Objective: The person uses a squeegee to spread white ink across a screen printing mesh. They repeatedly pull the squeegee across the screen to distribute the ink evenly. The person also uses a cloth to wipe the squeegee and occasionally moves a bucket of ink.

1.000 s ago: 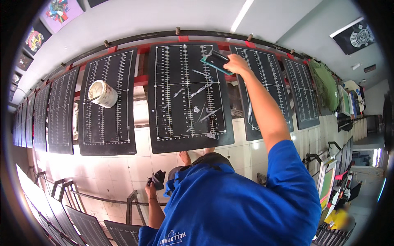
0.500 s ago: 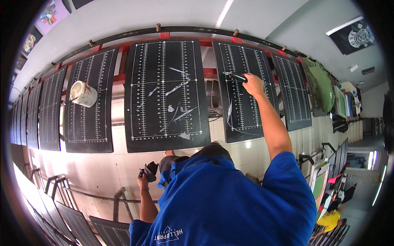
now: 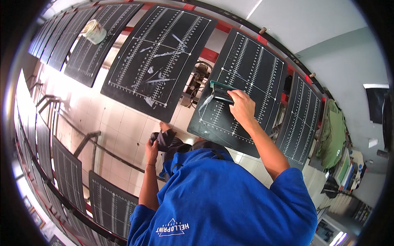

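Squeegee (image 3: 223,95) over black board (image 3: 242,55), smeared board (image 3: 141,78) beside, tub (image 3: 95,33) left, green cloth (image 3: 331,135) right

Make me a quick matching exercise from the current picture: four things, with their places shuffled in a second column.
Things:
1. green-bladed scraper
2. dark bunched item
3. whitish bucket
4. green cloth

Places:
A. on a black board, upper left
B. in the right hand
C. toward the right edge
D. in the left hand

Pairs: 1-B, 2-D, 3-A, 4-C
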`<state>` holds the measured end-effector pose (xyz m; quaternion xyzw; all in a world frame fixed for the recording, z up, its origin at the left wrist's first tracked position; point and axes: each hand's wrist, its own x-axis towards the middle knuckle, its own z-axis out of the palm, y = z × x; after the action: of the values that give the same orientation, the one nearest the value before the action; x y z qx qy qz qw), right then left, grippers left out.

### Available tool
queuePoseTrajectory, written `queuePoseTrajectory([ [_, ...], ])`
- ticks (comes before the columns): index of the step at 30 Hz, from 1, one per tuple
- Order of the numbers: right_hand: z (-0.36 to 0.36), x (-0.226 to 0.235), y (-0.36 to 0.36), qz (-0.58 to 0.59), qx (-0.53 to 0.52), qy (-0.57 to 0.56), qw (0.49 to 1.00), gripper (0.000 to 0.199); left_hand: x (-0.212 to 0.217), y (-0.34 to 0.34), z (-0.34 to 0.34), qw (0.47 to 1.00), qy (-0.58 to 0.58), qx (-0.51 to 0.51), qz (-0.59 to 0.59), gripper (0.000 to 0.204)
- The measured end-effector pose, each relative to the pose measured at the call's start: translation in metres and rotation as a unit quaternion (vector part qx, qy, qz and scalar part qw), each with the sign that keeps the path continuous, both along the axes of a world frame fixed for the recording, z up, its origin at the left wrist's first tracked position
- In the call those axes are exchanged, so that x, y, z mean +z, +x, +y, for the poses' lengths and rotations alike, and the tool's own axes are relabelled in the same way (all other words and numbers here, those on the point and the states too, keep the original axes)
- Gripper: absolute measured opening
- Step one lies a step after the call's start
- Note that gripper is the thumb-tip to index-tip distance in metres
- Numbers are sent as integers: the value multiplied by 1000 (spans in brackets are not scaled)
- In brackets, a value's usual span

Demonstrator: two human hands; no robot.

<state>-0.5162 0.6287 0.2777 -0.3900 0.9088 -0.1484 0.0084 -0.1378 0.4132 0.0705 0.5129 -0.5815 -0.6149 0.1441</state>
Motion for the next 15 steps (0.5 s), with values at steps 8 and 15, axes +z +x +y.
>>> queuePoseTrajectory([
  [8,14,1,18,-31,177,-25,983,46,21,-45,87,993,16,-96,-65,32],
  [15,32,2,30,-27,278,-26,960,46,47,-62,127,995,37,-88,-39,37],
])
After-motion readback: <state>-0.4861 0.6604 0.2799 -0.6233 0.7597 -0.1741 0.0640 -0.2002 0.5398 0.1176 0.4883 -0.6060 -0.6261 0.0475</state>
